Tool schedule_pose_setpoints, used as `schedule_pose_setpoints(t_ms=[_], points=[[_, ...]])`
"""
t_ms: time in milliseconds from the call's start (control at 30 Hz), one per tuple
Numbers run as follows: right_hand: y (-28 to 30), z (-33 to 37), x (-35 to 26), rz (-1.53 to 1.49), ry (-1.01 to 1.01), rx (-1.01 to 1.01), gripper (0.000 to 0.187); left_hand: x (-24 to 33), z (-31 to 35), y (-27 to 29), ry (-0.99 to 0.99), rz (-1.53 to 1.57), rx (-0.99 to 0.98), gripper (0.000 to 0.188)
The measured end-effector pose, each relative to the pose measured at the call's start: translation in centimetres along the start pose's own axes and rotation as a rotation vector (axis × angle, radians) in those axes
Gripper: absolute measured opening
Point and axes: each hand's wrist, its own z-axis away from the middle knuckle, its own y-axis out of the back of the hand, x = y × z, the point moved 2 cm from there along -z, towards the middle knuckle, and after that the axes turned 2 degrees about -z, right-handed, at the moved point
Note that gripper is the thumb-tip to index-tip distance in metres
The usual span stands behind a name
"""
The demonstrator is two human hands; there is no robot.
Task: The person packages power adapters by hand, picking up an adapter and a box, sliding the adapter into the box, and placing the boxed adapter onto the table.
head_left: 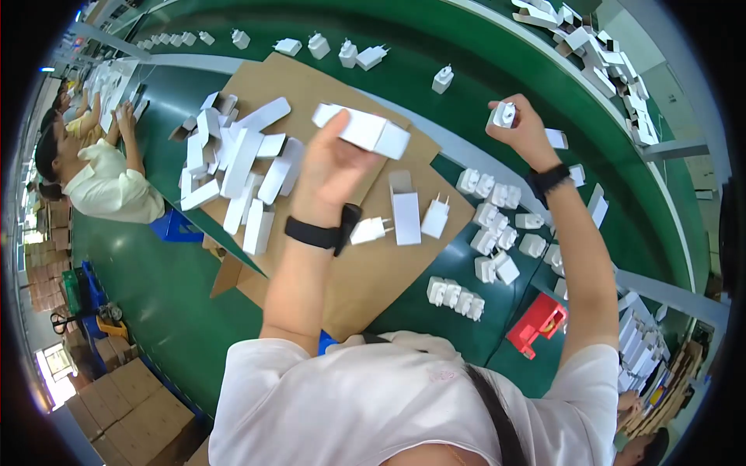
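My left hand (336, 167) is closed around a long white box (364, 130), held above a sheet of brown cardboard (350, 291). Further right, over the green belt, my right hand (522, 130) grips a white plug adapter (503, 115). Under and beside my left hand, two white plug adapters lie on the cardboard, one of them with its pins up and to the right (435, 217). Between them stands an open white box (406, 210). A loose heap of white boxes (242, 159) covers the cardboard's left part.
White adapters stand spaced along the green conveyor belt (404, 46). Several more adapters (489, 225) are grouped on the table, near a red tape dispenser (538, 325). More white boxes (602, 66) pile up at the far right. A co-worker (113, 175) sits at the left; brown cartons (132, 408) are stacked lower left.
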Motion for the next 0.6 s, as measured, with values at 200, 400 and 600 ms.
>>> schedule_pose_setpoints(t_ms=[200, 400, 600], points=[[-3.2, 11.7, -18.4, 0.404, 0.427, -0.141, 0.048, -5.6, 6.2, -1.4, -0.119, -0.296, -0.129, 0.06], [-1.0, 18.4, -20.4, 0.476, 0.322, 0.001, 0.05, -6.4, 10.3, -1.5, -0.881, -1.74, -0.072, 0.057], [-2.4, 20.7, -20.9, 0.648, 0.546, 0.062, 0.051, -8.2, 13.9, -3.3, -0.979, -1.81, -0.274, 0.054]])
